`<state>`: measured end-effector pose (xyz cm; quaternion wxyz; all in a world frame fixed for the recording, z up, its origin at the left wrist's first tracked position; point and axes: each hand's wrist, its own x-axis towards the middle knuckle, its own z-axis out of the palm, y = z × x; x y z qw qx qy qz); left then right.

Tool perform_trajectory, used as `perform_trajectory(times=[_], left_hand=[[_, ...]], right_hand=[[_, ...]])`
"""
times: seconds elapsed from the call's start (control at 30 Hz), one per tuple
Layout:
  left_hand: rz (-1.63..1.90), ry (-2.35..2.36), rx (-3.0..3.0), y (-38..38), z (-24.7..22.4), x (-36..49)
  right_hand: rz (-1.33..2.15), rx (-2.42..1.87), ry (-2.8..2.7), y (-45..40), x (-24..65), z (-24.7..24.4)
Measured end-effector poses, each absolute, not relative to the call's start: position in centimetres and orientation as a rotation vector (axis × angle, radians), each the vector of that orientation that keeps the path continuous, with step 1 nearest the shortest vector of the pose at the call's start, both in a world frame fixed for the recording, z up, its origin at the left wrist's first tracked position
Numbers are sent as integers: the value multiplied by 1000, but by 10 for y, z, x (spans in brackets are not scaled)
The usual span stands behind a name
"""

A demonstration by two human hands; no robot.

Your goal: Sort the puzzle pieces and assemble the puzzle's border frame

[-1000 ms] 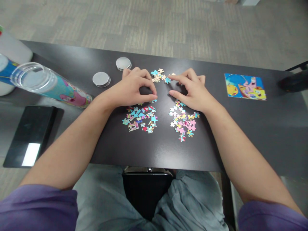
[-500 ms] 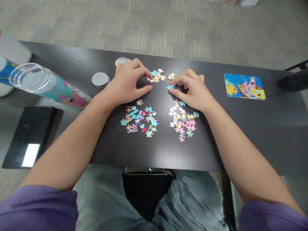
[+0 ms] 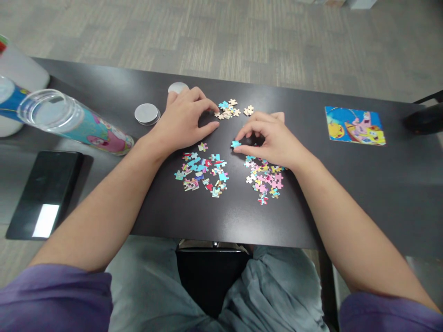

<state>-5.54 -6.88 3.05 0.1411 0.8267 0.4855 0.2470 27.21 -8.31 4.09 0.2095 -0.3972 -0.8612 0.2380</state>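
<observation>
Puzzle piece [image 3: 236, 144] – drawn nearer, right hand [image 3: 269, 139] pinching

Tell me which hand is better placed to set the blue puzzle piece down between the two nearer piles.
Probably the right hand: it pinches the blue piece close to that spot. The left hand is open beside the far pile, with nothing visibly gripped.
</observation>
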Motion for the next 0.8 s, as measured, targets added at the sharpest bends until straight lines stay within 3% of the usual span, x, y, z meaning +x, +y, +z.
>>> perform_trajectory(times=[0.33,0.8], left_hand=[[710,1333,2390,-68,34,-55],[603,1215,2362,-71,46,-51]], right_hand=[[473,-1244,-2261,-66,295,34],[616,-1172,-2353,-67,297,44]])
